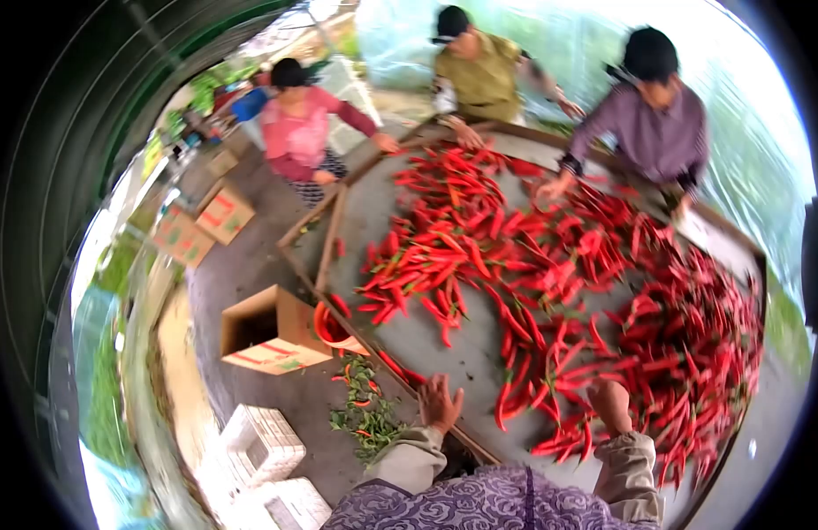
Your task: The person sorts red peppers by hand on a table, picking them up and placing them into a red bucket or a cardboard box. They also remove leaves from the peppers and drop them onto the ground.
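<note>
Long red chili peppers [692,371] with green stems lie heaped across a grey table [409,340] with a raised wooden rim. My left hand [440,404] is at the near left rim, its fingers spread and nothing in them, close to a few peppers [398,368] lying along that edge. Over the near part of the heap is my right hand [610,406], its fingers curled down among the peppers. Its fingertips are hidden, and I cannot tell what they hold.
Three people [298,132] stand around the far side, hands at the table. Left of it are an open cardboard box [281,331], an orange-red bucket [336,329], leafy scraps with some peppers [365,411] on the floor, white crates [263,446] and more boxes [223,212].
</note>
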The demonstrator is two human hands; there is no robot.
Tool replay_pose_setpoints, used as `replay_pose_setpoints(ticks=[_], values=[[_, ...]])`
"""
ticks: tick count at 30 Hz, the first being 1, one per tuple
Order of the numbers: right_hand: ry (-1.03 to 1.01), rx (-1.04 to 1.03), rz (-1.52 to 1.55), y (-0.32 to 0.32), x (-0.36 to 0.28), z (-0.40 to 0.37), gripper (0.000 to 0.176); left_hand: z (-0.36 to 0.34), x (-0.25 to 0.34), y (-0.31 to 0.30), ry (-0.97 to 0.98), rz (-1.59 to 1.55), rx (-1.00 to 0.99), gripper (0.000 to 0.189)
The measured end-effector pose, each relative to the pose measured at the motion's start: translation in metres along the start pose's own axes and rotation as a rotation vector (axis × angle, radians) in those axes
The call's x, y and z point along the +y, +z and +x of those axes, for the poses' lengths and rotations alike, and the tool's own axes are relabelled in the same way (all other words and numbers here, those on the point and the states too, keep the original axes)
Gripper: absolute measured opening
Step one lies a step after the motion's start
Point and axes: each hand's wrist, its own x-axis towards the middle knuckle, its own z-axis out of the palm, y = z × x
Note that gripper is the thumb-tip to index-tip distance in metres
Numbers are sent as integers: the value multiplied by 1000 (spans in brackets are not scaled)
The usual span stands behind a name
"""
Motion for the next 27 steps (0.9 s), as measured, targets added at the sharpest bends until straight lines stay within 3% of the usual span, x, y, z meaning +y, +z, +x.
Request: replay_pose_setpoints(ticks=[3,8,13,14,27], values=[[-26,193,87,20,8,94,25,2,-1,-1,58,-31,43,52],[-157,283,-35,45,12,191,33,7,2,-13,38,-21,52,50],[-273,185,-112,45,5,207,27,8,4,-18,38,-50,40,50],[-274,227,-150,49,5,209,18,8,4,-17,36,-48,39,50],[-330,367,-182,77,20,202,7,7,5,-14,54,-25,26,44]])
